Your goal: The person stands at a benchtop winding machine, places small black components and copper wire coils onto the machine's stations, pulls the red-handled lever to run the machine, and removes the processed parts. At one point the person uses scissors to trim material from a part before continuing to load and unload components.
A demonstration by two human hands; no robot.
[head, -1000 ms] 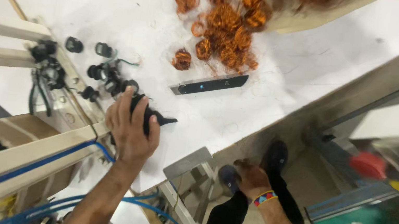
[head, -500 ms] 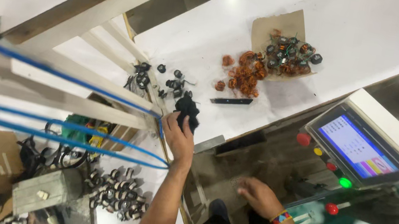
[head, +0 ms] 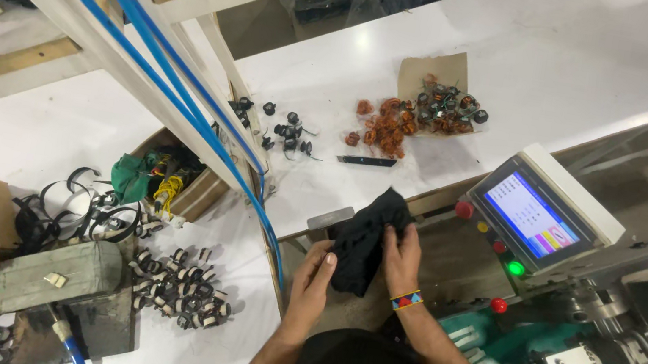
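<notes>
White worktop [head: 581, 66] fills the top and left of the view, crossed by pale frame bars with blue tubing [head: 184, 84] running diagonally along them. At right, a grey machine with a lit control screen [head: 530, 215], red and green buttons beside and under it, teal machine base [head: 505, 346] lower right. Cardboard boxes at far left; a smaller open carton [head: 186, 187] holds green and yellow stuff. Grey metal block [head: 57, 275] sits lower left, next to a heap of small black-and-white coil parts [head: 180, 285]. On the upper worktop, a brown card [head: 435, 66] carries copper-wound coils [head: 415, 114], with loose black parts [head: 285, 127] to their left and a dark flat strip [head: 367, 160] just below. Centre bottom, both of the person's hands hold a black cloth [head: 362, 243] at the worktop edge, in front of the body. Left hand [head: 311, 279] lies flat against the cloth's left side, fingers together and extended. Right hand [head: 402, 258], beaded wristband [head: 406, 300] on the wrist, has fingers clamped on the cloth's right edge.
</notes>
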